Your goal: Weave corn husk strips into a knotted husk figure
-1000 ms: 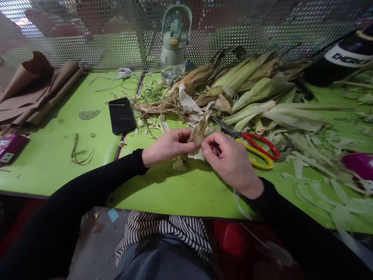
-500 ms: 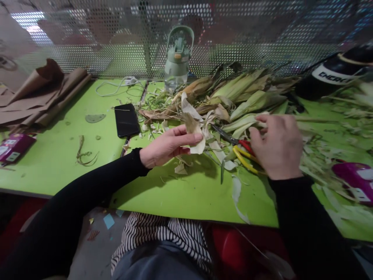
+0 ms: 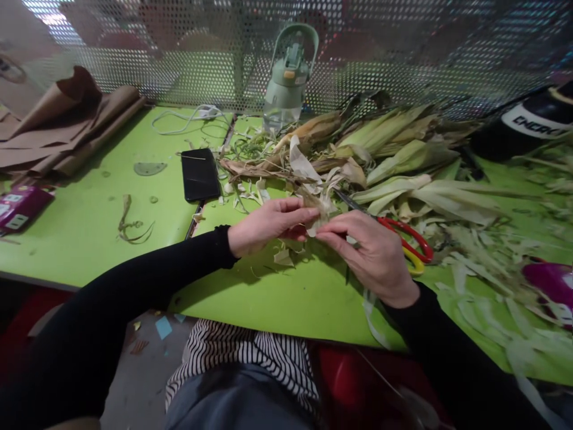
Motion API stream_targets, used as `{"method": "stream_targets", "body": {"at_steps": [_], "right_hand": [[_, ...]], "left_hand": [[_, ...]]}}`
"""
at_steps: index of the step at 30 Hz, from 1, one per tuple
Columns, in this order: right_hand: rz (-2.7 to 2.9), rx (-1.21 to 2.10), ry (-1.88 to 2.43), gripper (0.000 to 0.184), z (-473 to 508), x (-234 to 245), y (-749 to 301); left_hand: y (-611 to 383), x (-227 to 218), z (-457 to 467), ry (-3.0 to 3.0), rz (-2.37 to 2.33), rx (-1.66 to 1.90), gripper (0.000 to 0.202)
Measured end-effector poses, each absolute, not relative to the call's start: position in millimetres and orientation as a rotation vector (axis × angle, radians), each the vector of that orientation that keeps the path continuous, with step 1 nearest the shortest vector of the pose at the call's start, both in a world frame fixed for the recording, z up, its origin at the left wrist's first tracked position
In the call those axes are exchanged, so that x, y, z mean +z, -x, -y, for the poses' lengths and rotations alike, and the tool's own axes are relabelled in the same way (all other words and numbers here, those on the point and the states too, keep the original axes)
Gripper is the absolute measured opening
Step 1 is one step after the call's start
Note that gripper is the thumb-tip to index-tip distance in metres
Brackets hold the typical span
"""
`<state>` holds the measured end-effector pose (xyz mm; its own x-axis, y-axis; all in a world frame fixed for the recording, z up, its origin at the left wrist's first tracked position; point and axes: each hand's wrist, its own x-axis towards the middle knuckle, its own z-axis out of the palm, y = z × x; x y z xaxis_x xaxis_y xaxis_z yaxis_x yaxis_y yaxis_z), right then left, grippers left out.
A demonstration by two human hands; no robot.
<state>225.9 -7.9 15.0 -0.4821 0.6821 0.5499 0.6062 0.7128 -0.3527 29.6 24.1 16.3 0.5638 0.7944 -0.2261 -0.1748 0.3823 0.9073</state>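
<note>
Both my hands meet over the green table (image 3: 277, 298) and pinch one small piece of dried corn husk (image 3: 319, 210). My left hand (image 3: 268, 224) holds it between thumb and fingers from the left. My right hand (image 3: 369, 254) pinches its right end with closed fingertips. Just behind my right hand lie scissors with red and yellow handles (image 3: 409, 242), partly covered by it. A pile of corn husks and leaves (image 3: 394, 155) spreads behind and to the right.
A black phone (image 3: 200, 174) lies left of the husks, with a white cable (image 3: 183, 119) behind it. A pale green water bottle (image 3: 286, 80) stands at the perforated metal screen. Brown paper (image 3: 58, 131) is at far left, purple packets (image 3: 20, 206) at both sides.
My right hand was out at the scissors and husk pile half a second ago; it has come back left and pinched the husk piece again. My left hand kept hold of it.
</note>
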Motion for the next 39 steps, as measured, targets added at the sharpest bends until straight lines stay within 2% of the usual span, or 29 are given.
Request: {"method": "stream_targets", "body": {"at_steps": [3,6,10,15,21,28,32,35,39], "right_hand": [[2.172,0.190,1.068,0.009,8.8,15.3,-224.6],[2.114,0.218,1.161,0.012,11.1,14.9,-222.9],[2.037,0.263,1.233,0.012,14.3,13.4,-221.9],[1.987,0.301,1.251,0.009,15.9,11.5,-220.6],[1.830,0.547,1.191,0.007,16.9,8.4,-218.1],[1.795,0.595,1.143,0.013,15.9,5.3,-223.3],[1.951,0.461,0.993,0.014,12.0,7.5,-229.9],[2.097,0.232,0.877,0.023,9.3,8.9,-233.9],[2.184,0.030,0.832,0.030,8.9,8.9,-237.6]], "left_hand": [[-29.9,12.7,-25.3,-0.900,-0.668,0.700,0.008],[-30.0,7.7,-26.4,-0.824,-0.641,0.694,0.025],[-31.9,8.3,-23.3,-0.810,-0.610,0.727,0.025],[-37.9,14.0,-14.6,-0.938,-0.574,0.824,0.040],[-39.8,5.4,-13.5,-0.941,-0.582,0.874,0.029],[-37.6,7.0,-11.9,-0.812,-0.568,0.831,0.021],[-36.3,9.8,-12.3,-0.789,-0.595,0.790,0.016],[-36.0,9.5,-12.8,-0.797,-0.629,0.764,0.009],[-36.3,9.3,-12.2,-0.795,-0.657,0.768,0.012]]}}
